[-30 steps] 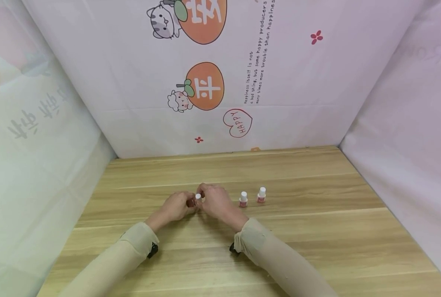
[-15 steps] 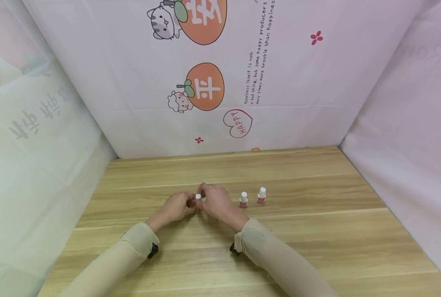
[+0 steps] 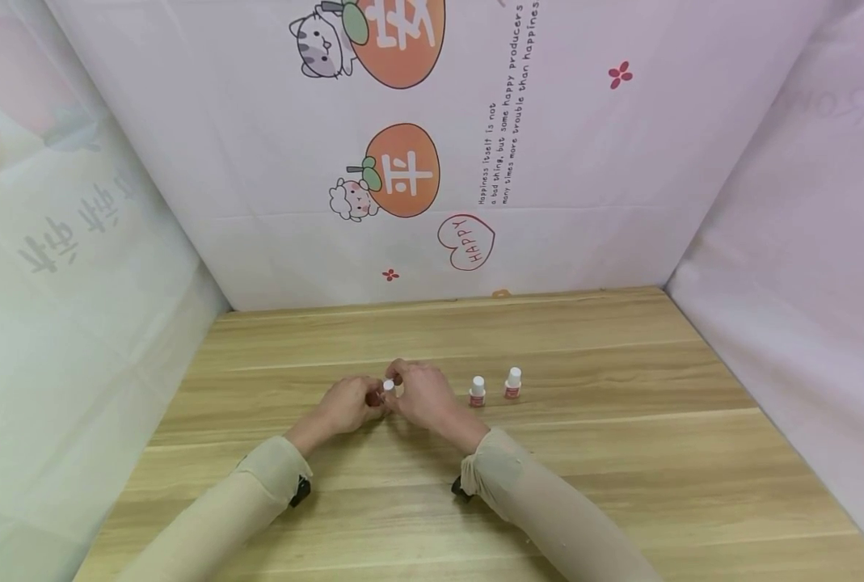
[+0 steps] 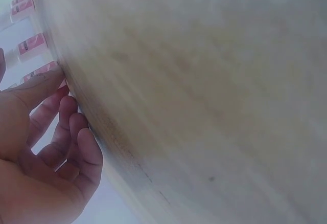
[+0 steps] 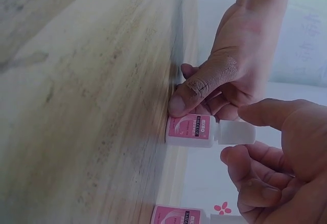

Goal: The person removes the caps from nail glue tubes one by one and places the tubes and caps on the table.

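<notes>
Hands (image 3: 347, 403) (image 3: 424, 396) grip upright bottle (image 5: 204, 132); 2 more bottles (image 3: 478, 392) (image 3: 513, 383) stand to right.

Bright, even head view, faint shadows on the worktop (image 3: 395, 477). Wrist views are dimmer — bluish and hazy, the left blurrier.

Your left wrist view shows four pink-labelled bottles (image 4: 32, 45), one between your left hand (image 3: 344, 404) and right hand (image 3: 424, 394) and three to the right of it, while one wooden table (image 3: 395, 517) lies under your hands, two printed oranges (image 3: 402, 170) and one heart (image 3: 466, 242) beyond them, and two sleeves (image 3: 217, 509) behind.
</notes>
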`<action>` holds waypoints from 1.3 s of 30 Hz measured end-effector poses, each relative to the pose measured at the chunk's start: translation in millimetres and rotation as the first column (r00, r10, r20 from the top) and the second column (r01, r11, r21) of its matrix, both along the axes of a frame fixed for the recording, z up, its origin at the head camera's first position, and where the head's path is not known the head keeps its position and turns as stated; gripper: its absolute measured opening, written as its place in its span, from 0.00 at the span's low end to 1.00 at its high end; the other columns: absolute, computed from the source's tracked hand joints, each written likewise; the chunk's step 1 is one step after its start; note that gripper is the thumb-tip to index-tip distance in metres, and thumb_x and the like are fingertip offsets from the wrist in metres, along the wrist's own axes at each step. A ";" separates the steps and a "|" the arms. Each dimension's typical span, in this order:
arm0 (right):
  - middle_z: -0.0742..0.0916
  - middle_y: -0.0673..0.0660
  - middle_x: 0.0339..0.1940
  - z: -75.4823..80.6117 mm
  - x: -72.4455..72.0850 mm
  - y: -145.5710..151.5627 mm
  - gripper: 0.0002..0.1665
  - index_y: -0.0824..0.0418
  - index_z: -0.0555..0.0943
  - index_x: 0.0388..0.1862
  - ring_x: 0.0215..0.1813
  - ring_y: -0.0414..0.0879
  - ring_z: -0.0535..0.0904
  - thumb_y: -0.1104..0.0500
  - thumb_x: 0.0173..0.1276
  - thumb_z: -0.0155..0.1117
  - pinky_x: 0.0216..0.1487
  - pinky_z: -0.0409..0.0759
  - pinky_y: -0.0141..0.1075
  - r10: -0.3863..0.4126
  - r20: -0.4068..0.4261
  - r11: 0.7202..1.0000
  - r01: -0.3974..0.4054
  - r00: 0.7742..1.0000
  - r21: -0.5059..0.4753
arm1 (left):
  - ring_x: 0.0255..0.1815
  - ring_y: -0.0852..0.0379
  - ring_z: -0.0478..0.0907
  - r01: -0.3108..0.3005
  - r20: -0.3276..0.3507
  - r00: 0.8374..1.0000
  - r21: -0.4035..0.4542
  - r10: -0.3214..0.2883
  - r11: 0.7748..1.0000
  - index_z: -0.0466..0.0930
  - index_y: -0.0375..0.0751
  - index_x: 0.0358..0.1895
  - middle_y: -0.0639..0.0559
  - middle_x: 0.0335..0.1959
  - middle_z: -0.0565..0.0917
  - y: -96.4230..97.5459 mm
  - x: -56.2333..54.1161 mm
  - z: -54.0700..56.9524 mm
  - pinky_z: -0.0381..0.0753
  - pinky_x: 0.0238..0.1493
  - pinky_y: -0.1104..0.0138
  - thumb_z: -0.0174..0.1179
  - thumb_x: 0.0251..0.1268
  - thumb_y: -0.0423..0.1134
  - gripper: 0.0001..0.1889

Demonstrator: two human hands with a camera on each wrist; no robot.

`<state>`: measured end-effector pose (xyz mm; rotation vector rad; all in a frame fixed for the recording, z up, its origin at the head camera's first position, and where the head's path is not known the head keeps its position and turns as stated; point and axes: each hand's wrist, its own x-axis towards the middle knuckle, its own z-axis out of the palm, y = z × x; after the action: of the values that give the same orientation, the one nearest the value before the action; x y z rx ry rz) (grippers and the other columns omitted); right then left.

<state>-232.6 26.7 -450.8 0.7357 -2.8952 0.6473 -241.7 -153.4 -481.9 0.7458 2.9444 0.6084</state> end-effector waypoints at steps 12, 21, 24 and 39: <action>0.89 0.51 0.43 1.5 -0.9 0.2 0.11 0.53 0.81 0.46 0.44 0.46 0.84 0.52 0.68 0.67 0.45 0.82 0.38 0.016 0.012 1.000 -0.016 1.000 -0.015 | 0.28 0.64 0.73 0.011 -0.014 1.000 -0.001 -0.011 1.000 0.82 0.46 0.36 0.57 0.27 0.82 0.3 -2.0 -0.4 0.73 0.32 0.69 0.69 0.62 0.40 0.06; 0.89 0.51 0.44 3.2 -1.1 0.8 0.14 0.52 0.81 0.48 0.43 0.45 0.84 0.49 0.67 0.67 0.43 0.82 0.36 0.014 0.029 1.000 -0.014 0.999 -0.004 | 0.28 0.63 0.74 -0.002 -0.006 1.000 -0.008 0.002 1.000 0.82 0.45 0.37 0.56 0.27 0.82 0.1 -1.5 0.4 0.75 0.33 0.68 0.70 0.61 0.40 0.06; 0.88 0.51 0.42 3.2 -1.3 1.5 0.13 0.52 0.81 0.46 0.40 0.44 0.83 0.49 0.67 0.68 0.40 0.80 0.35 0.007 0.040 1.000 -0.007 0.999 -0.009 | 0.29 0.64 0.74 -0.004 0.008 1.000 -0.014 0.004 1.000 0.83 0.45 0.38 0.56 0.28 0.82 0.4 -1.5 0.4 0.75 0.34 0.68 0.69 0.63 0.41 0.06; 0.89 0.50 0.42 0.5 -0.9 0.6 0.12 0.52 0.81 0.46 0.41 0.44 0.84 0.50 0.67 0.67 0.40 0.82 0.36 0.018 -0.013 1.000 -0.018 1.000 0.001 | 0.27 0.64 0.73 0.007 0.000 1.000 -0.007 -0.007 1.000 0.81 0.46 0.35 0.55 0.27 0.82 0.4 -0.9 0.1 0.73 0.31 0.70 0.70 0.62 0.41 0.07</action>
<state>-233.5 27.3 -450.4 0.7644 -2.8805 0.6404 -242.7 -152.9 -481.8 0.7556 2.9411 0.5970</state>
